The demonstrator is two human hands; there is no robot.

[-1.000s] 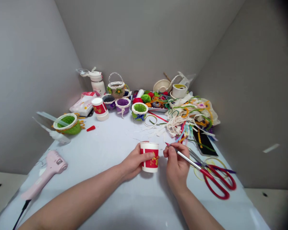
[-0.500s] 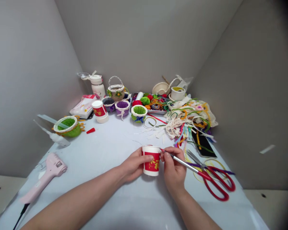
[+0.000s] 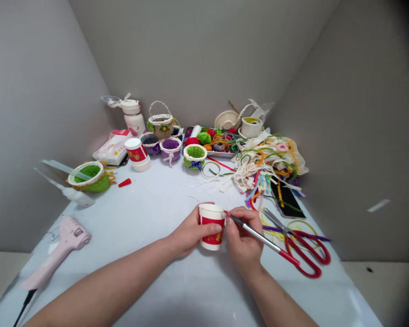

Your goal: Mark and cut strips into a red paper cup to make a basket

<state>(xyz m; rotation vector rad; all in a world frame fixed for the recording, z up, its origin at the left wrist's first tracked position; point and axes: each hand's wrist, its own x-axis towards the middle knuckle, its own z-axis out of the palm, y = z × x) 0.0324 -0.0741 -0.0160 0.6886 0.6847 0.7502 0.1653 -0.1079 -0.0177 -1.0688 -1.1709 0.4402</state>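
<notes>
My left hand (image 3: 190, 230) is closed round a paper cup (image 3: 211, 241), white with a red band and gold print, its thumb across the front. The cup stands upright with its mouth up, close over the table. In my right hand (image 3: 244, 234) a marker (image 3: 264, 238) with a silver barrel and red end is gripped like a pen. Its red tip is at the right side of the cup's rim; whether it touches I cannot tell. Beyond the right hand lie red-handled scissors (image 3: 293, 240) over a purple pen and yellow strands.
A pink glue gun (image 3: 59, 252) lies at the left, with a green basket (image 3: 90, 177) and red cap (image 3: 124, 182) behind. Small woven baskets, an upside-down cup (image 3: 137, 156) and a tray of yarn (image 3: 214, 154) stand at the back. Yarn scraps (image 3: 269, 163) and a phone (image 3: 286, 200) lie right.
The left thumb has shifted right across the cup, covering more of the gold print. The cup's mouth shows a little more, and the marker stays at the rim. The whole view has shifted slightly.
</notes>
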